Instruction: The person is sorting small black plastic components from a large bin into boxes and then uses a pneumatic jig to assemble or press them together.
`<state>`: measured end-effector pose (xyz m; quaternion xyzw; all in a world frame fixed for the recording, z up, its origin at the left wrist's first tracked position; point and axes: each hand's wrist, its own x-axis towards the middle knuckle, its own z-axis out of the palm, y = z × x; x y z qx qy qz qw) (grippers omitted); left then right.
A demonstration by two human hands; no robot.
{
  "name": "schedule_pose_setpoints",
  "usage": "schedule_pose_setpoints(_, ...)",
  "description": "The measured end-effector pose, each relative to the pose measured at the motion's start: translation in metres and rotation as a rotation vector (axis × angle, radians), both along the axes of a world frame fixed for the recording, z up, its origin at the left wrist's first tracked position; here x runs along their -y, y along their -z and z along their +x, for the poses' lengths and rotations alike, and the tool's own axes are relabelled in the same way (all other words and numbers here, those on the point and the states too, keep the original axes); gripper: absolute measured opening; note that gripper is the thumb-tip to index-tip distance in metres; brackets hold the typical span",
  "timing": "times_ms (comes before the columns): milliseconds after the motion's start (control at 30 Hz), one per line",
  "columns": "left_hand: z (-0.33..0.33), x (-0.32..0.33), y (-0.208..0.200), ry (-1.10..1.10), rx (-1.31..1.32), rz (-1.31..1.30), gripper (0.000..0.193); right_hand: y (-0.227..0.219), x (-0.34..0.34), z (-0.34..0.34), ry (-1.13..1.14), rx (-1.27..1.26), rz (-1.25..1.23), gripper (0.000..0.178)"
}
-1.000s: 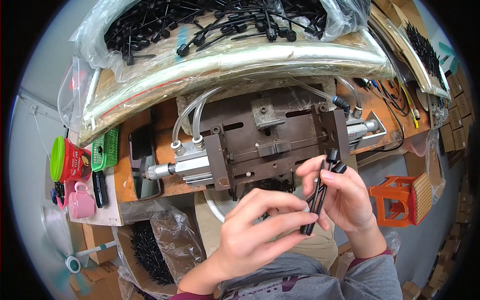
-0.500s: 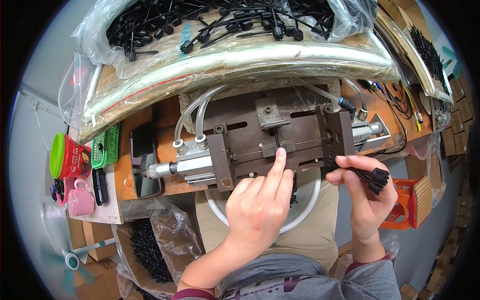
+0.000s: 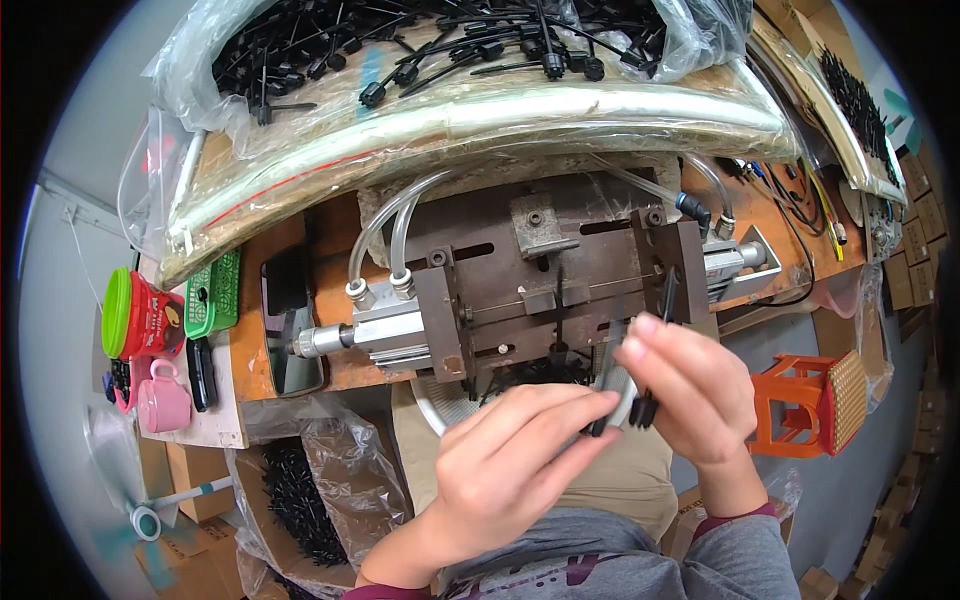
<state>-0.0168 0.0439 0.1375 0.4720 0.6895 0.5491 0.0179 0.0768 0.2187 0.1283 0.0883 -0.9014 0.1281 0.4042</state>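
My right hand (image 3: 700,400) is closed around black plastic parts (image 3: 643,411), thin stems with ribbed heads; one stem rises past the fingertips. Just left of it, my left hand (image 3: 525,455) pinches another black stemmed part (image 3: 597,427), mostly hidden by the fingers and blurred. Both hands are over my lap, in front of a dark metal fixture (image 3: 490,265). At the fixture's middle, by a small metal block (image 3: 540,299), a black stemmed part (image 3: 559,325) points head-down toward a white basket (image 3: 428,408) holding similar black parts.
Pneumatic cylinders (image 3: 392,335) with clear hoses (image 3: 385,215) flank the fixture. Behind it stands a plastic-lined tray (image 3: 480,115) heaped with black parts. A phone (image 3: 292,345), pink mug (image 3: 163,402) and green basket (image 3: 212,290) sit left. An orange stool (image 3: 785,405) stands right.
My left hand has left the fixture's middle and come down beside the right hand, now pinching a part. My right hand has moved left. The part at the fixture now shows lower, head-down.
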Motion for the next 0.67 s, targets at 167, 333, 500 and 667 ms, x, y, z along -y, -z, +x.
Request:
schedule_pose_setpoints(167, -0.005, -0.007, 0.024, -0.220, -0.364, -0.207, 0.031, 0.005, -0.002, 0.000, 0.000, -0.019, -0.241, 0.052)
schedule_pose_setpoints(333, -0.005, -0.019, 0.036, -0.258, -0.560, -0.354, 0.026, 0.002, -0.004, 0.006, -0.036, 0.032, -0.308, 0.055)
schedule_pose_setpoints(500, -0.007, -0.022, 0.027, -0.231, -0.572, -0.428, 0.027, 0.010, 0.003, 0.007, -0.085, -0.025, -0.547, 0.041)
schedule_pose_setpoints(667, -0.014, -0.011, 0.004, -0.053, -0.118, -0.262, 0.027, 0.001, 0.002, 0.016, -0.025, 0.098, -0.412, 0.039)
